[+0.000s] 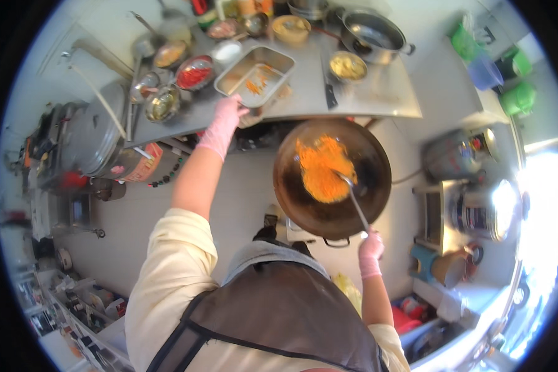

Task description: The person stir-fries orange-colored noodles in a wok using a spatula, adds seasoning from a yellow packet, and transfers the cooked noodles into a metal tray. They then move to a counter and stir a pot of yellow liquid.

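Observation:
Both hands wear thin pink gloves. My left hand [231, 114] is at the near rim of a rectangular metal tray [277, 83] on the steel table; its fingertips are blurred, so whether they grip the rim cannot be told. A few orange shreds lie in the tray. My right hand [371, 245] is closed around the handle of a metal ladle [359, 208]. The ladle's head rests in a heap of orange shredded food [325, 174] inside a large dark wok [290, 209], which stands below the table's near edge.
Along the steel table [307, 100] are a bowl of red pieces [194, 73], a bowl of yellowish pieces [348, 66], a kitchen knife [330, 95] and a two-handled pot [374, 35]. A large lidded metal pot [95, 130] stands at left, a gas cylinder [448, 156] at right.

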Action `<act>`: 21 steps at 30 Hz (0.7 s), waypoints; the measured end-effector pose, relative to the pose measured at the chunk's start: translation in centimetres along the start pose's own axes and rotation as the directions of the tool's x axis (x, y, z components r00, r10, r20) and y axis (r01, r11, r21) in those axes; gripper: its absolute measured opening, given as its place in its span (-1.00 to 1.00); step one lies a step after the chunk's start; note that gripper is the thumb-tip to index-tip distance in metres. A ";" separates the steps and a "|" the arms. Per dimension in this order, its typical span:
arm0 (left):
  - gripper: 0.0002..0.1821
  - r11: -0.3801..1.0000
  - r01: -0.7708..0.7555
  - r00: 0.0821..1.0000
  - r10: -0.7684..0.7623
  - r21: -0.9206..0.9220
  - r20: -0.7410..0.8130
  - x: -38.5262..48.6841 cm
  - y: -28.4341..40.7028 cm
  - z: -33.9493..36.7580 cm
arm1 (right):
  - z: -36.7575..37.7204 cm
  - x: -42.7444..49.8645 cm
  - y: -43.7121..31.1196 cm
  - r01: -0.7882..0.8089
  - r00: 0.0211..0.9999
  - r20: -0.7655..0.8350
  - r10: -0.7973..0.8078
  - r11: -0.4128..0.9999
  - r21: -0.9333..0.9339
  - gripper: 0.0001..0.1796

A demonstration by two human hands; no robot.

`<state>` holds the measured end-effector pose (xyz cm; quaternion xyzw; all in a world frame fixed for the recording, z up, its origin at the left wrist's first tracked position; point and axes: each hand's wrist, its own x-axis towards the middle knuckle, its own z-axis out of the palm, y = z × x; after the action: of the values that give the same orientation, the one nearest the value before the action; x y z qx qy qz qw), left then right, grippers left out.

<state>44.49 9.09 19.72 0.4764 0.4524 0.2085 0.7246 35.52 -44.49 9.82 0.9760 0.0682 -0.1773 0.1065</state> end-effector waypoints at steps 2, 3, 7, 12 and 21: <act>-0.72 1.000 -0.015 0.999 0.016 -0.014 0.043 1.6 -2.8 -2.2 | -2.2 -2.4 -2.0 0.006 0.959 0.261 -0.113 0.925 0.381 -0.49; -0.67 0.999 -0.039 0.998 0.040 -0.021 0.050 1.0 -3.6 -3.5 | -5.6 -3.2 -3.6 -0.137 0.852 0.489 -0.187 0.822 0.553 -0.47; -0.40 0.993 -0.080 0.993 0.071 0.084 0.098 -7.4 -6.4 -6.1 | -0.1 -1.6 -4.2 0.142 0.945 0.228 -0.235 0.921 0.362 -0.39; -0.56 0.926 0.240 0.971 -0.222 0.291 -0.094 -22.3 -21.7 -24.0 | 1.3 -4.6 -4.5 0.269 0.911 0.296 -0.286 0.958 0.099 -0.36; -0.82 0.545 0.719 0.685 -0.449 0.432 -0.573 -48.8 -35.3 -58.7 | 5.5 -3.1 -7.9 0.208 0.958 0.181 -0.224 0.973 0.099 -0.50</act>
<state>-34.81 -13.45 2.98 0.4523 0.7654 -0.1235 0.4408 29.50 -38.42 4.42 0.9446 0.1568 -0.2834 0.0538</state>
